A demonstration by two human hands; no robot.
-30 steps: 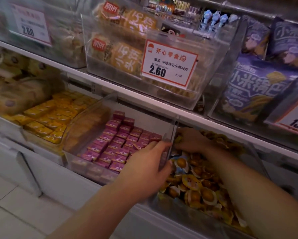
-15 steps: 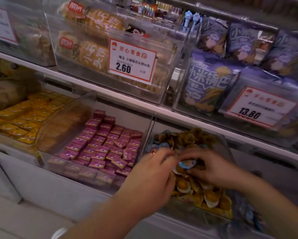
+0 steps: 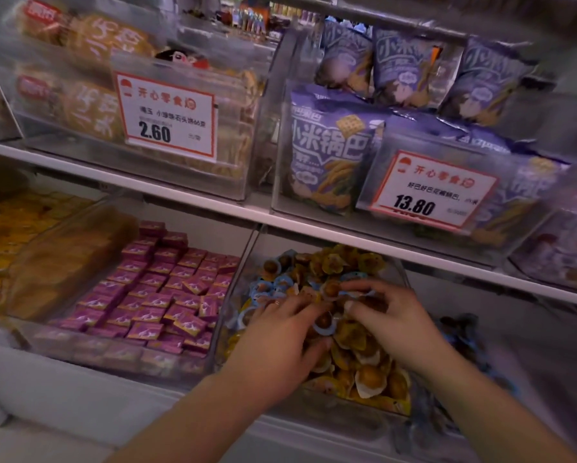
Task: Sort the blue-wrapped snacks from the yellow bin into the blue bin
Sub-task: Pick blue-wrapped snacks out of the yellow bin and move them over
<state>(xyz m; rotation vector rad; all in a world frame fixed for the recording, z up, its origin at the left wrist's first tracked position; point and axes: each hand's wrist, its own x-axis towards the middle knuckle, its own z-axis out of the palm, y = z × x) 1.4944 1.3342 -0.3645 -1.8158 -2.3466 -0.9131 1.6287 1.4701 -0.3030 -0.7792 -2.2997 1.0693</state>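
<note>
The clear bin of yellow-wrapped snacks [image 3: 374, 379] sits on the lower shelf, its left wall [image 3: 234, 295] beside the purple packs. Several blue-wrapped snacks [image 3: 273, 286] lie mixed into the pile at its back left. My left hand [image 3: 280, 339] is in the pile, with a blue-rimmed snack [image 3: 324, 324] between its fingers and thumb. My right hand [image 3: 394, 317] reaches in from the right and pinches a blue-wrapped snack [image 3: 359, 292] at its fingertips. The neighbouring bin at the right [image 3: 464, 335] shows blurred blue wrappers and is partly hidden by my right forearm.
A bin of purple square packs [image 3: 167, 295] stands left of the pile, and yellow packs [image 3: 16, 228] lie further left. The shelf edge [image 3: 213, 203] runs above my hands, carrying bins of bread [image 3: 90, 105] and purple bags [image 3: 327, 152] with price tags.
The view has shifted right. My left hand has left the bin's divider wall and gone into the pile. My right hand has come forward from the back of the bin, pinching a blue-wrapped snack.
</note>
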